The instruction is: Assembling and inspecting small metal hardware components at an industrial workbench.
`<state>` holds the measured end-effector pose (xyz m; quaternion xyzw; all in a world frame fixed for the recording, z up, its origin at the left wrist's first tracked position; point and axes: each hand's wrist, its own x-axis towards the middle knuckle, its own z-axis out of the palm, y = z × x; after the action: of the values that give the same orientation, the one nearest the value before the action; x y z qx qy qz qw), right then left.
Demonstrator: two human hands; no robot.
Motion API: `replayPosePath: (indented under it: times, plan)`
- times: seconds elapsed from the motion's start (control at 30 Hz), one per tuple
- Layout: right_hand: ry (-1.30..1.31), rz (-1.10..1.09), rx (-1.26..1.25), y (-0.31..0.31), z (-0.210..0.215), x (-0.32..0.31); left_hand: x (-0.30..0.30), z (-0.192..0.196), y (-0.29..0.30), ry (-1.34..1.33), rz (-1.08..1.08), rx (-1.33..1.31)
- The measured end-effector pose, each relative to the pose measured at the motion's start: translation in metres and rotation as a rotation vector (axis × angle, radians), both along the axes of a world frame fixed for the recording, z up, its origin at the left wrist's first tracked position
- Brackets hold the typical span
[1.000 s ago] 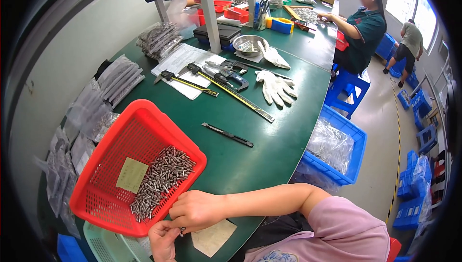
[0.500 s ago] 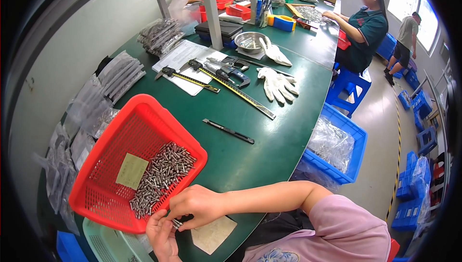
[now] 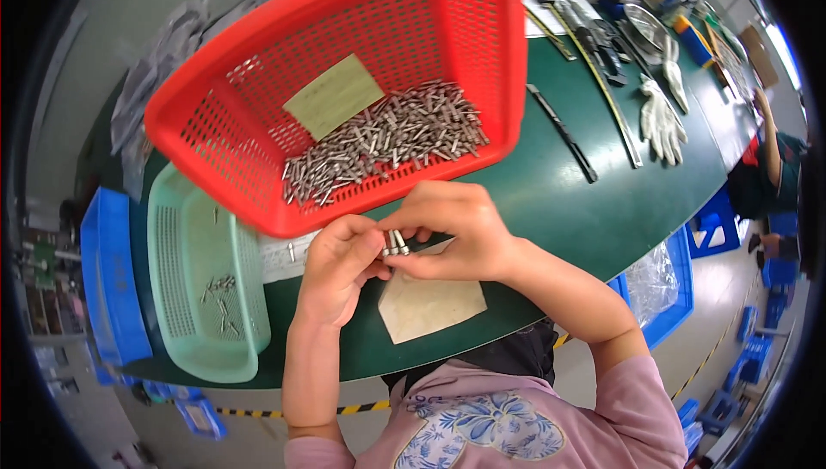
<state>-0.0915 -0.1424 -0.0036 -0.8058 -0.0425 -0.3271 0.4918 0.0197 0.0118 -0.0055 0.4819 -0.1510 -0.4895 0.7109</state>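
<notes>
Several small metal pins (image 3: 396, 243) are held between the two hands, near the red basket (image 3: 511, 90) and a pale sheet (image 3: 430, 310). By the right hand (image 3: 460, 226) they are grasped between the thumb and curled fingers; by the left hand (image 3: 340, 258) they are pinched from the other side, though that contact is partly hidden. Each pin is judged light, rigid and hard to break, with a smooth surface that may slip or roll if squeezed unevenly. Hold is probably best taken across the shafts, just behind what look like thicker ends. Similar pins are heaped in the red basket, and small metal pieces are scattered in the green basket (image 3: 251, 297).
</notes>
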Motion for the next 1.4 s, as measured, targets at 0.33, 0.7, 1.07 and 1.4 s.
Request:
replayPosePath:
  times: [0.33, 0.7, 1.07, 1.4]
  plan:
    - [-0.089, -0.005, -0.21, -0.002, -0.005, 0.002, -0.01, 0.007, 0.005, -0.093, -0.083, 0.088]
    - [-0.105, -0.077, -0.377, -0.004, -0.002, 0.0, -0.011, -0.001, 0.002, -0.097, -0.076, -0.022]
    - [-0.033, -0.021, -0.262, -0.001, -0.007, 0.001, -0.019, 0.005, 0.001, -0.071, 0.003, 0.022]
    - [-0.041, 0.027, -0.16, 0.0, -0.006, 0.002, -0.022, 0.013, 0.003, -0.018, -0.031, 0.094]
